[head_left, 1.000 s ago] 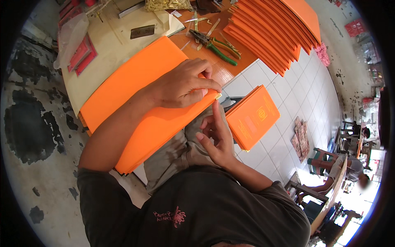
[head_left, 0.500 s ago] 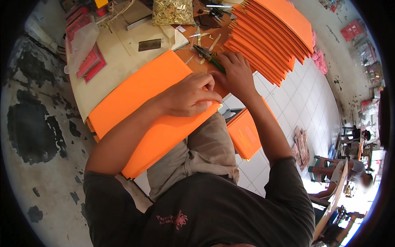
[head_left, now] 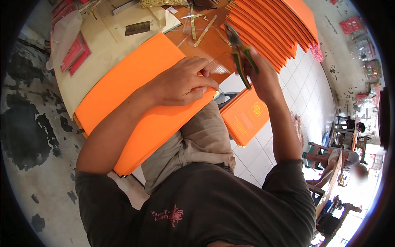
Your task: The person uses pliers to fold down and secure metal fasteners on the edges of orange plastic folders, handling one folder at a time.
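A large orange folder cover lies slanted across the table edge and over my lap. My left hand rests on its right end, fingers curled and pinching the corner nearest my knee. A small gold metal corner piece shows just beyond the fingertips; how it sits on the cover is partly hidden. To the right, my right hand grips combination pliers with green handles. The jaws point up and away, in the air apart from the cover, and the handles are spread.
A fanned stack of orange covers stands at the far right. More orange covers with gold print sit lower, beside my knee. Gold strips, a metal plate and a bag of gold pieces lie on the table. Another person sits far right.
My right hand has picked the pliers up off the table and brought them right and toward me. The left hand still pinches the cover's corner. The whole view has shifted slightly.
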A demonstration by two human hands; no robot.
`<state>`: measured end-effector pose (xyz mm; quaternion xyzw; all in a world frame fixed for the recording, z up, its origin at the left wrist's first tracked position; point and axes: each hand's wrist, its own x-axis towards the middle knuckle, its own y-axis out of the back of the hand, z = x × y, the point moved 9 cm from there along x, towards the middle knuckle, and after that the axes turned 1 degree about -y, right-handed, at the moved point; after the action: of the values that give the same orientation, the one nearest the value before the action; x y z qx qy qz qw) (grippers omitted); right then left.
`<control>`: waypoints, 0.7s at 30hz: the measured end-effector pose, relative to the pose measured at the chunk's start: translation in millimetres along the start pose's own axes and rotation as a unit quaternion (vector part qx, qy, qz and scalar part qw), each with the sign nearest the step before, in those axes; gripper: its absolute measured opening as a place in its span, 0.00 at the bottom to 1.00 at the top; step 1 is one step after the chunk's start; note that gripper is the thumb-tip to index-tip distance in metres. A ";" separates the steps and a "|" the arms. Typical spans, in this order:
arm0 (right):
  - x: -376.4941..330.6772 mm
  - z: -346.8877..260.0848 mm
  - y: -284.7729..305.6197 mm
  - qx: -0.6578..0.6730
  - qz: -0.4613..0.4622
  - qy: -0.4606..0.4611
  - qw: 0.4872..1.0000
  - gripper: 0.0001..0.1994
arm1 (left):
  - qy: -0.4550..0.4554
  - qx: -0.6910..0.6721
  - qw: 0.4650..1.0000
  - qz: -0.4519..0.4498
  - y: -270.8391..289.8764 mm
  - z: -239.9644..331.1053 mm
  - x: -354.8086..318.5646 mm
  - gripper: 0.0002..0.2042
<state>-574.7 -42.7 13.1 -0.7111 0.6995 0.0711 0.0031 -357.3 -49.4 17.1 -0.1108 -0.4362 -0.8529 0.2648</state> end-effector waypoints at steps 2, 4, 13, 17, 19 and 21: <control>-42.6 4.5 -12.8 0.165 0.011 -0.078 0.983 0.27 | -0.012 0.007 1.000 0.005 -2.1 -0.6 -0.7 0.16; -82.7 20.5 -15.0 0.154 -0.022 -0.140 0.978 0.26 | -0.019 0.011 1.000 0.010 -3.5 -1.0 0.0 0.16; -150.9 31.0 -27.6 -0.135 -0.082 -0.181 0.971 0.13 | -0.012 -0.005 1.000 0.013 -0.5 0.6 -0.7 0.17; -152.4 37.3 -27.7 -0.220 -0.056 -0.146 0.963 0.11 | -0.014 -0.012 1.000 0.018 0.0 1.2 0.2 0.17; -150.9 37.5 -30.5 -0.268 -0.058 -0.139 0.952 0.13 | -0.013 -0.014 1.000 0.014 -0.4 0.7 -0.3 0.17; -151.0 38.1 -30.7 -0.284 -0.045 -0.098 0.953 0.15 | -0.016 -0.015 1.000 0.007 1.0 1.9 1.8 0.17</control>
<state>-549.5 112.0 -11.6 -0.7029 0.6142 0.3353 -0.1272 -358.3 -48.9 19.7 -0.1318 -0.4268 -0.8555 0.2619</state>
